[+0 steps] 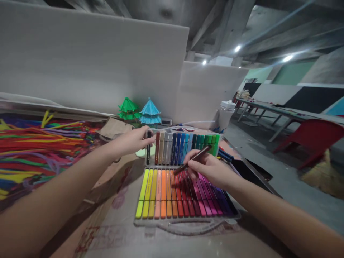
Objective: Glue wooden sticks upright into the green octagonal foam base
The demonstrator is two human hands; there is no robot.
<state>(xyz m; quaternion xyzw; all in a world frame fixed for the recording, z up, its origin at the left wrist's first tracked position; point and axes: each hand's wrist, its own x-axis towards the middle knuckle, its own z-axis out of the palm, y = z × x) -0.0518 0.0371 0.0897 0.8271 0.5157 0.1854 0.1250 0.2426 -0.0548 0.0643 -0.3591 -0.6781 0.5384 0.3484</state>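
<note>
A clear plastic marker case [185,228] lies unfolded in front of me, its rear half tilted up. Yellow, orange, red, pink and purple markers [163,193] fill the near half. The raised half carries brown, grey, blue and green markers [178,147], with a black marker [148,152] at its left end. My left hand [138,139] is closed on the upper left edge of the case, thumb by the black marker. A dark brown marker [200,154] is pinched in my right hand [205,166], slanted above the red markers.
Colourful pipe cleaners [40,150] are heaped at the left. Green [129,108] and blue [149,111] paper-like trees stand behind the case, before a white board [94,64]. A clear container [225,114] stands back right. A red chair [317,138] is on the floor.
</note>
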